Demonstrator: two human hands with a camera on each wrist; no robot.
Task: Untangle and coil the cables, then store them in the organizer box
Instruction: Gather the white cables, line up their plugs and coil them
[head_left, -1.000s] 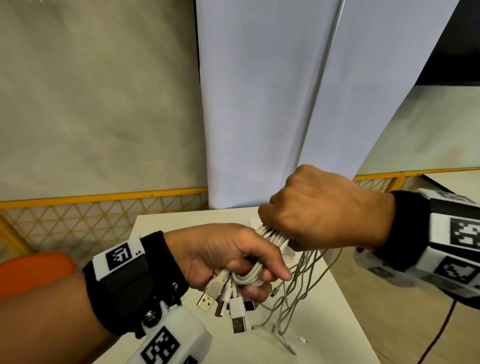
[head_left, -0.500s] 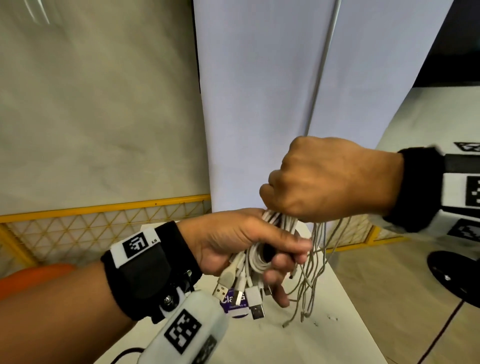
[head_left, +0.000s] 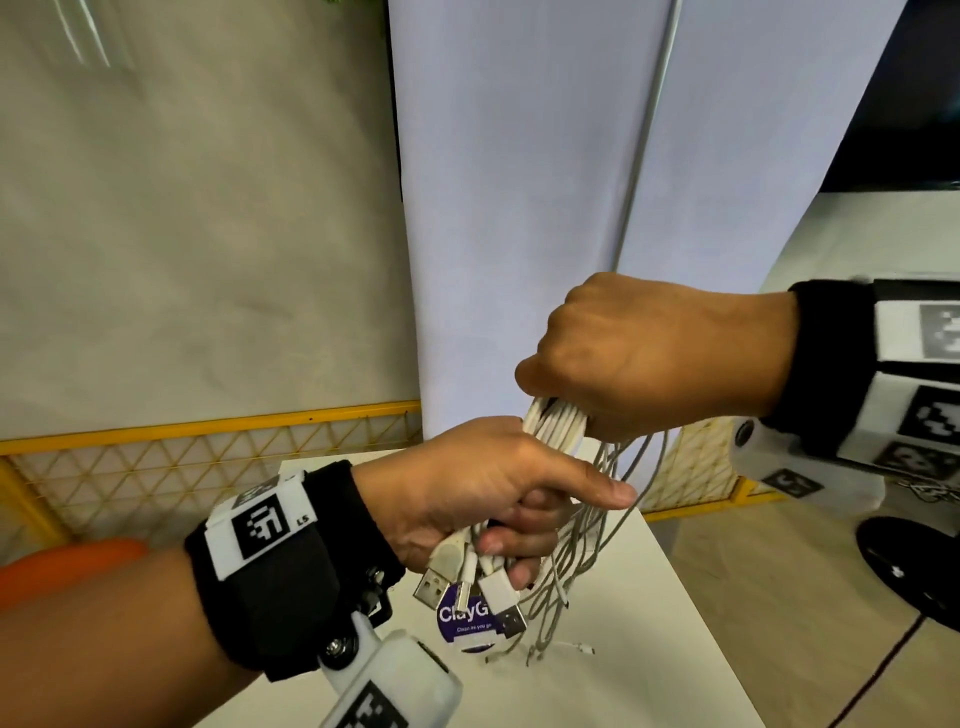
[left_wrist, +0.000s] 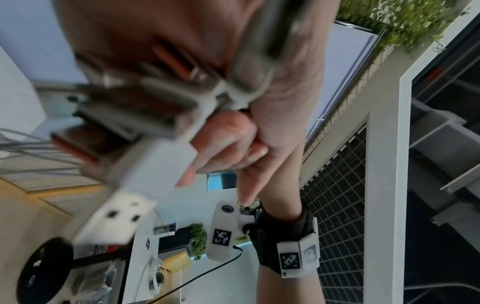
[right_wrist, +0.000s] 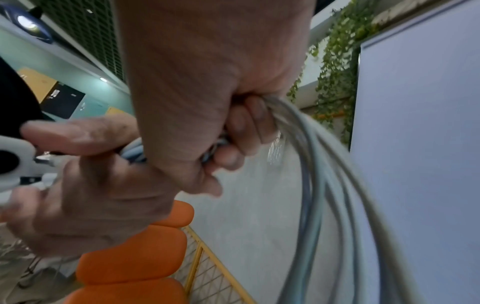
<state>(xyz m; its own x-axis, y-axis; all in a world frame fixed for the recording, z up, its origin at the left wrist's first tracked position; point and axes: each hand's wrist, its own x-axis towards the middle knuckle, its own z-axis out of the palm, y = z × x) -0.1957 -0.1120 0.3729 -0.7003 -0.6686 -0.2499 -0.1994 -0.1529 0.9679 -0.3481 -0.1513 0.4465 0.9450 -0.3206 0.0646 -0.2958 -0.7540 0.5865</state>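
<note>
On the far left an orange seat (head_left: 67, 564) sat by a yellow fence (head_left: 208, 447). The left hand (head_left: 467, 499) was curled tight round the plug ends of the white cables (head_left: 556, 431), with its thumb out straight. The plugs (head_left: 467, 577) hung under it, over a purple round tub (head_left: 465, 618) on the white table (head_left: 623, 623); what was in the tub was hidden. The right hand (head_left: 654, 358), a closed fist, gripped the same bunch just above. Thin loose ends hung down near the table's right edge, and past that edge was bare floor.
</note>
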